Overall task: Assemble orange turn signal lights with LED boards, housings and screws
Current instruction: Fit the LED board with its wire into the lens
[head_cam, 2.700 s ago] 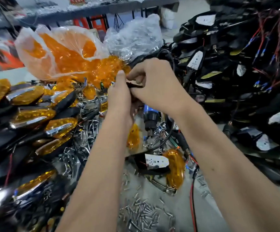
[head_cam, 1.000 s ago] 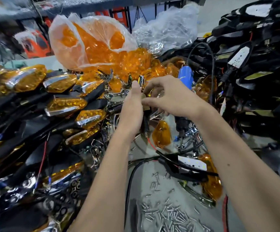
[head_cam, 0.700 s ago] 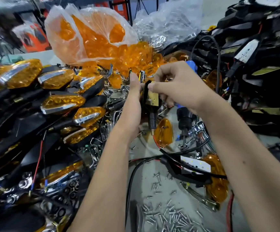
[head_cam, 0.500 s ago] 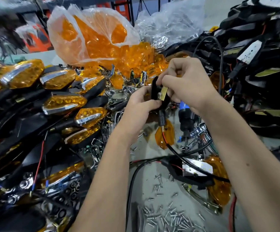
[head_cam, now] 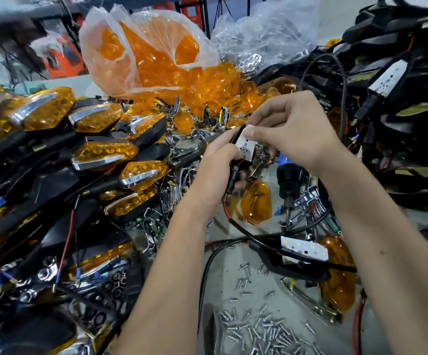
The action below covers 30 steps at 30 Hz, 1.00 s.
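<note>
Both hands (head_cam: 253, 147) pinch an LED board (head_cam: 244, 147) over a screw-strewn bench (head_cam: 236, 283).

No text, label, brand, number or sign can be read anywhere in the head view. The small white LED board (head_cam: 244, 147) pinched between the fingertips carries only dots and LED chips, no legible print. The other white LED boards, the one below the hands and those to the right of the fingers, show dark marks too small to make out as characters.
</note>
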Motion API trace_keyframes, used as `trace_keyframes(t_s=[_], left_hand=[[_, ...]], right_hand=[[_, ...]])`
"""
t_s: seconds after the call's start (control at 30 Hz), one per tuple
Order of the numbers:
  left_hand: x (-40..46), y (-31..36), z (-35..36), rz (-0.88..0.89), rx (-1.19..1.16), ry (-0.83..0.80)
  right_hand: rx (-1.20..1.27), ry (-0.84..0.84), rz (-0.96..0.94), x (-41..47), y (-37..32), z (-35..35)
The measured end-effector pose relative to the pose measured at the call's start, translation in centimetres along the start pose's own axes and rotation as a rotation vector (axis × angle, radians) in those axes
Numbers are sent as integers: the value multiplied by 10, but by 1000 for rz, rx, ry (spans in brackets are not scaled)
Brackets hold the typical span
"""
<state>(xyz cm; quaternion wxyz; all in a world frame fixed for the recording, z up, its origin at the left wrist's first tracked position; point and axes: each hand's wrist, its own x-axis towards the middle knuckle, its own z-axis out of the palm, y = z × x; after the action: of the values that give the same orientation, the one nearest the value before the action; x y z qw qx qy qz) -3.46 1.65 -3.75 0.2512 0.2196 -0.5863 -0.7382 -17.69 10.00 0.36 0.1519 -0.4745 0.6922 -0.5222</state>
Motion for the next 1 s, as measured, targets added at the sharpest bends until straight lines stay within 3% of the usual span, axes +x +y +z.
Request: trace_keyframes(t_s=[0.23, 0.37, 0.6, 1.0], left_hand=[[-4, 3, 1, -20, 200, 100], [-7, 7, 0, 7, 65, 68], [-8, 5, -1, 50, -15, 18], [-11, 8, -1, 86, 47, -16]], right_hand=[[-193, 39, -92, -4, -7, 15], [-245, 127, -124, -6, -7, 15], [195, -5, 3, -8, -1, 16], [140, 22, -47, -8, -7, 17]])
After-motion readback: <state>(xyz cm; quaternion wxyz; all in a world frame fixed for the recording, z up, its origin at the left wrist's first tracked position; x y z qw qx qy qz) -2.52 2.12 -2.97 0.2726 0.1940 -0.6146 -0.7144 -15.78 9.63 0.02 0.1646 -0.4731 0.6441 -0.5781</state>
